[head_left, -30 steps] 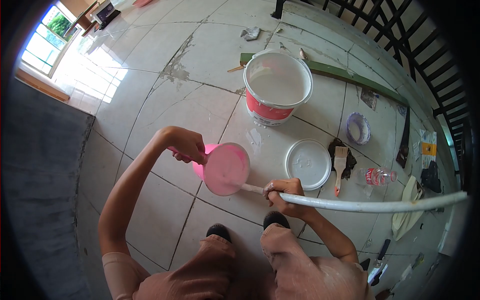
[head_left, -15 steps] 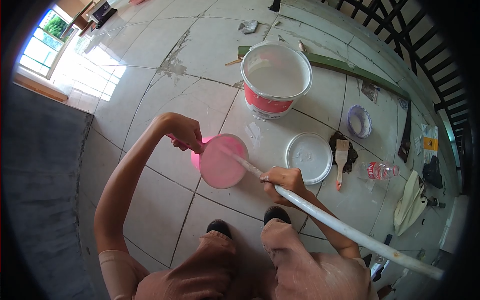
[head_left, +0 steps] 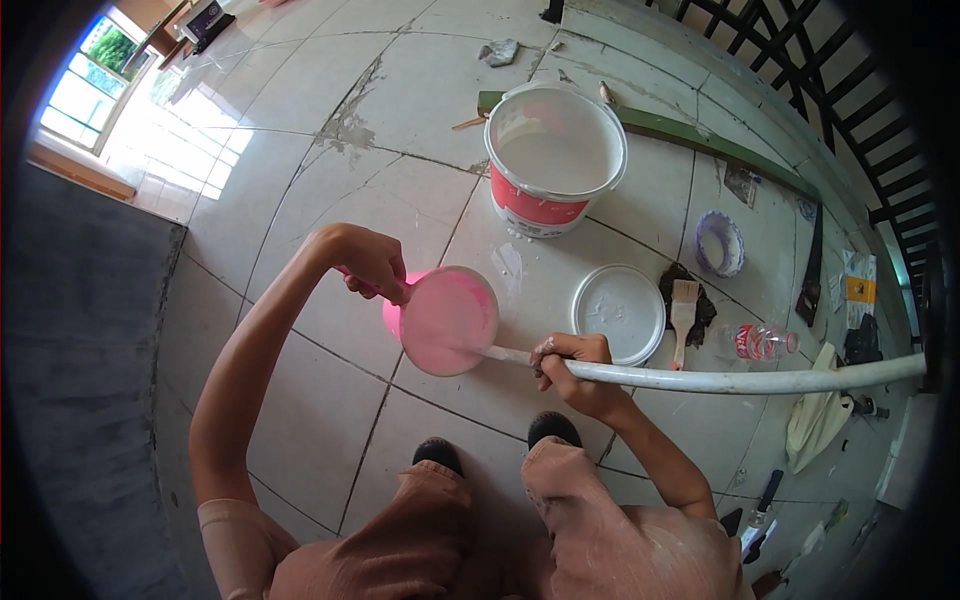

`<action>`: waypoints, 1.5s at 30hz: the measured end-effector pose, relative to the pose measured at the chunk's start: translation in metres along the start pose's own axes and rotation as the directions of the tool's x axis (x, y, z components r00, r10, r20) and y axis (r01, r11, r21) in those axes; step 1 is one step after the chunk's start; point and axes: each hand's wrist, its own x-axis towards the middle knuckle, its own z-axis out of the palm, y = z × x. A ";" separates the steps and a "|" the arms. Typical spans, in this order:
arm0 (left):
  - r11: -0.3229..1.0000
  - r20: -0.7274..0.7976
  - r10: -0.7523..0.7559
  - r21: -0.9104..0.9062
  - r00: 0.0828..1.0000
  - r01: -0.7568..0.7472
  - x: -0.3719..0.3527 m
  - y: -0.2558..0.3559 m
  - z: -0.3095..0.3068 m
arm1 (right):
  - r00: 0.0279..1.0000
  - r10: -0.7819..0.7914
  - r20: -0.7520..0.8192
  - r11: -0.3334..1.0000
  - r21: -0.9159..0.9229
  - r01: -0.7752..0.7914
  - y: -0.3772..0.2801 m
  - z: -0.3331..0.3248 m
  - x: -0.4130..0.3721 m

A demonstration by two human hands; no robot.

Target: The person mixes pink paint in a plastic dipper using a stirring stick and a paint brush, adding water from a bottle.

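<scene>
With the round pink plastic pot (head_left: 448, 315) grasped left of centre by the left grip (head_left: 374, 266), the long white pole (head_left: 730, 382), clenched in the right grip (head_left: 580, 372), is best moved slowly.

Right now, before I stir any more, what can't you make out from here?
All in the head view:
- Lower end of the pole: hidden in the pink pot and its cloudy contents.
- Part of the pot's handle: covered by the fingers of the left hand.
- Stretch of pole inside the right hand: covered by its fingers.
- Print on the yellow-and-white packet: too small.
- Label on the box: too small.
</scene>
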 end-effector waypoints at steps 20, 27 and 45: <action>0.999 0.022 -0.017 0.040 1.000 0.016 0.004 -0.002 -0.002 | 0.998 -0.048 0.040 0.988 0.150 0.042 -0.004 0.014 -0.003; 0.999 0.003 -0.008 -0.033 1.000 0.008 0.002 -0.001 0.002 | 0.964 -0.266 0.009 0.904 -0.346 0.253 -0.013 -0.009 0.008; 1.000 0.010 -0.005 -0.018 1.000 0.005 0.001 0.002 0.001 | 0.996 0.056 0.069 0.974 0.215 -0.070 -0.002 0.008 -0.005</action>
